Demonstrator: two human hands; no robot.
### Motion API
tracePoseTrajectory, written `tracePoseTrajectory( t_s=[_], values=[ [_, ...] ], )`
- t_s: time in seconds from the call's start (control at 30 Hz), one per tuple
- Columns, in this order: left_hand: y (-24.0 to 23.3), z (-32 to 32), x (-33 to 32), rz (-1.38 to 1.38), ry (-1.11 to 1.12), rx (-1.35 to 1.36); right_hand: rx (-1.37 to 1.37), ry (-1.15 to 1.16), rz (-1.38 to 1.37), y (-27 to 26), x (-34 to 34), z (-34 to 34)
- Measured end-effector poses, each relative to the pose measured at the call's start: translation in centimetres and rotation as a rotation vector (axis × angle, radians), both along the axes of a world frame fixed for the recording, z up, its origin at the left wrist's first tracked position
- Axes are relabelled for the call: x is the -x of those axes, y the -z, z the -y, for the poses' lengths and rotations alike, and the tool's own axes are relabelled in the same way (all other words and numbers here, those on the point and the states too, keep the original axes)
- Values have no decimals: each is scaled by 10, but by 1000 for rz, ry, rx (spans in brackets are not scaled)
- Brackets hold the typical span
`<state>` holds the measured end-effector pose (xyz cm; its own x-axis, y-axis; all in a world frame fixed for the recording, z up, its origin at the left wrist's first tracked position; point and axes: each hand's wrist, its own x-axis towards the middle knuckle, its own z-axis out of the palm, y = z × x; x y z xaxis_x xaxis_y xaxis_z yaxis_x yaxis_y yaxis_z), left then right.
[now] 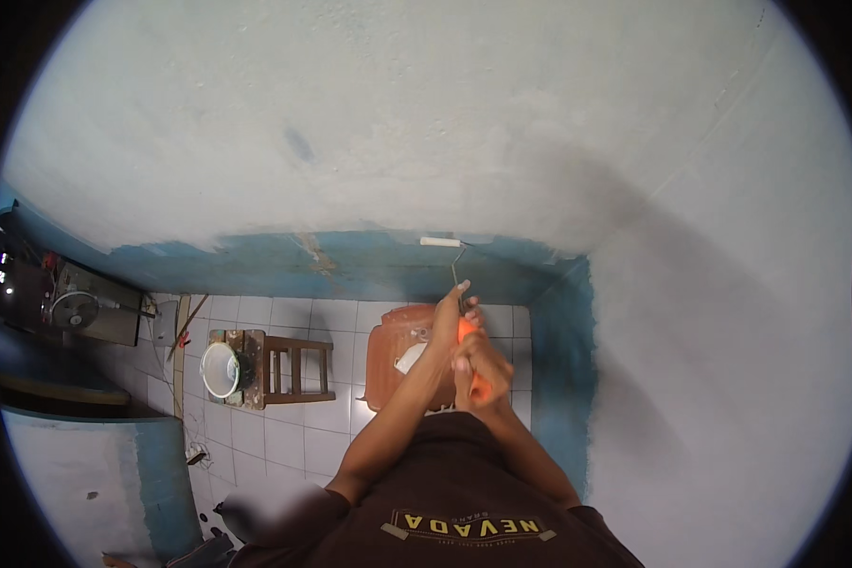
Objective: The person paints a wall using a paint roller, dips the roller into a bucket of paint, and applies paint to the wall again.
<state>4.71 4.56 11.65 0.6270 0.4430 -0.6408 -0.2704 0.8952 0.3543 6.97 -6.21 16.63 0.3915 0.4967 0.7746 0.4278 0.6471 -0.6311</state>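
Note:
A paint roller (pixel 440 242) with a white sleeve, a bent metal rod and an orange handle reaches away from me. Its sleeve is at the blue lower band of the wall (pixel 369 259), just below the white paint; I cannot tell whether it touches. My right hand (pixel 484 366) grips the orange handle. Farther forward, my left hand (pixel 458 309) is around the rod where it meets the handle. Pale paint covers the upper wall (pixel 369 142) with an uneven lower border.
Below my arms stands a brown plastic chair (pixel 383 369) with a white object (pixel 410 358) on it. Left of it, a paint-spotted wooden step stool (pixel 298 369) bears a white bucket (pixel 220 370). A fan (pixel 74 310) stands far left. A side wall (pixel 696 341) rises at right.

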Motion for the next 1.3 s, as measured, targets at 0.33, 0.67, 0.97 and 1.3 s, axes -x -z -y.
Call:
tracePoseTrajectory(
  t_s=[0.33, 0.67, 0.97, 1.3],
  values=[
    [-36, 14, -9, 34, -194, -38, 29, -56, 53, -28, -10, 8],
    [28, -11, 2, 86, -206, 101, 248, -47, 107, -2, 0, 0],
    [34, -14, -3, 76, -160, 25, 513, -486, 358, -41, -34, 7],
    [-15, 6, 14, 69, -57, -95, 186, -193, 194, -60, 5, 19]
  ],
)
